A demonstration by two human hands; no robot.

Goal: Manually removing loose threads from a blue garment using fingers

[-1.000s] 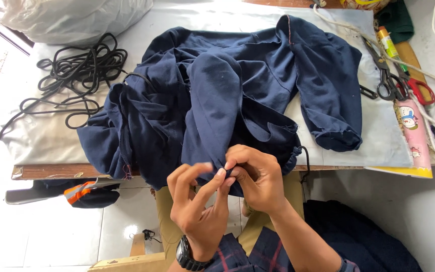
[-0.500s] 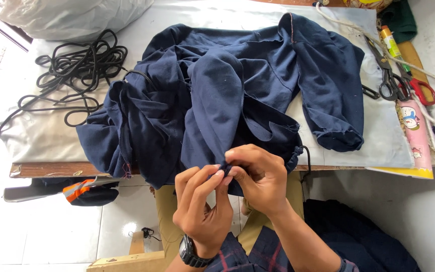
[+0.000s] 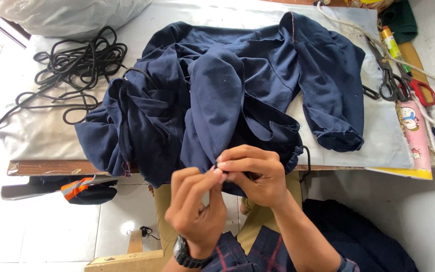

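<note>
A worktable (image 3: 51, 131) is carrying a crumpled navy-blue garment (image 3: 217, 95), which is spreading across its middle and hanging over the near edge. A coil of black cord (image 3: 76, 65) is lying at the left; black scissors (image 3: 386, 75) and red-handled scissors (image 3: 421, 90) are lying at the right. At the near edge, the right hand (image 3: 255, 174) and left hand (image 3: 197, 209) are meeting, fingertips closing in a pinch on the garment's hem. A black wristwatch (image 3: 185, 254) is sitting on the left wrist.
</note>
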